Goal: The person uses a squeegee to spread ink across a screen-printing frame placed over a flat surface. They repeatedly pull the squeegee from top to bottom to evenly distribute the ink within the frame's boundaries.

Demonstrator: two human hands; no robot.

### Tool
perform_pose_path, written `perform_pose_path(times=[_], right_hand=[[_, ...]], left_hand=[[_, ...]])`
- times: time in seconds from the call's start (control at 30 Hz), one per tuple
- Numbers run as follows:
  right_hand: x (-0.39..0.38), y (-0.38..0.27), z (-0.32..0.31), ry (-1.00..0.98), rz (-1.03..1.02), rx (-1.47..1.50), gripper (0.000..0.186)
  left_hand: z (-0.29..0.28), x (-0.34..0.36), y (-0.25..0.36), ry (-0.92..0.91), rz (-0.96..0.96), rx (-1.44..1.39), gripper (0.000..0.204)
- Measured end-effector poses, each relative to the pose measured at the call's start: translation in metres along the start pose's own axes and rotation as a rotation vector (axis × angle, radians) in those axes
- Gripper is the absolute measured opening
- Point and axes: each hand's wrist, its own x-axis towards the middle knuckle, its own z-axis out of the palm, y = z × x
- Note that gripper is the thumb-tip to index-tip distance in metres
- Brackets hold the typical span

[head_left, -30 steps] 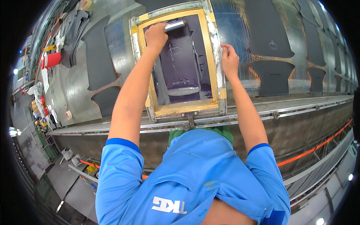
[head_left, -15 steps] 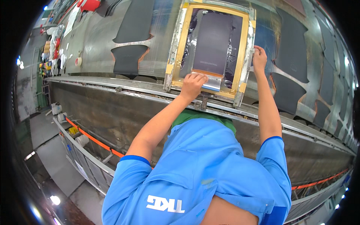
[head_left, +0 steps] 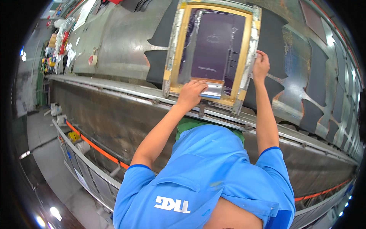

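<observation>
A screen printing frame (head_left: 248,49) with yellow tape round its inner edge lies over the long metal table, its mesh (head_left: 212,49) dark purple and wet-looking. My left hand (head_left: 191,94) is closed on a squeegee (head_left: 212,90) with a metallic holder, which sits across the near end of the mesh; the fingers hide its left part. On the frame's right rail, my right hand (head_left: 261,65) grips with bent fingers. Dark grey cut pieces show on both sides, one (head_left: 157,68) left of the frame and another (head_left: 263,93) partly under its right rail.
A metal rail (head_left: 126,91) runs along the table's near edge, between me and the frame. Farther right lie more dark pieces (head_left: 316,72). A tape roll (head_left: 92,60) sits at the left. Behind me stands a railing (head_left: 89,168) with an orange strip.
The frame has shifted left along the table, carried with both hands, and a dark piece now shows right of it. The squeegee stays at the near end of the mesh.
</observation>
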Motion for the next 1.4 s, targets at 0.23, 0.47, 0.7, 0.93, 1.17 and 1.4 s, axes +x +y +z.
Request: perform_pose_path(times=[0.23, 0.47, 0.7, 0.93, 1.17, 1.4], right_hand=[[-0.012, 0.045, -0.001, -0.029, 0.042, 0.085, 0.020], [-0.016, 0.055, 0.007, -0.031, 0.097, 0.034, 0.019], [-0.024, 0.086, 0.023, -0.056, 0.159, -0.015, 0.020], [-0.020, 0.088, 0.032, -0.056, 0.229, -0.057, 0.019], [-0.018, 0.084, 0.032, -0.060, 0.262, -0.063, 0.017], [-0.012, 0.087, 0.033, -0.031, 0.198, -0.044, 0.018]], left_hand=[[0.031, -0.003, -0.002, -0.080, -0.012, 0.117, 0.047], [0.051, -0.046, -0.013, -0.051, 0.019, 0.098, 0.058], [0.077, -0.058, -0.035, -0.066, 0.097, 0.210, 0.049], [0.099, 0.112, -0.101, 0.090, 0.079, 0.263, 0.045], [0.056, 0.301, -0.125, -0.052, -0.128, 0.176, 0.031], [0.093, 0.222, -0.119, 0.109, 0.091, 0.224, 0.030]])
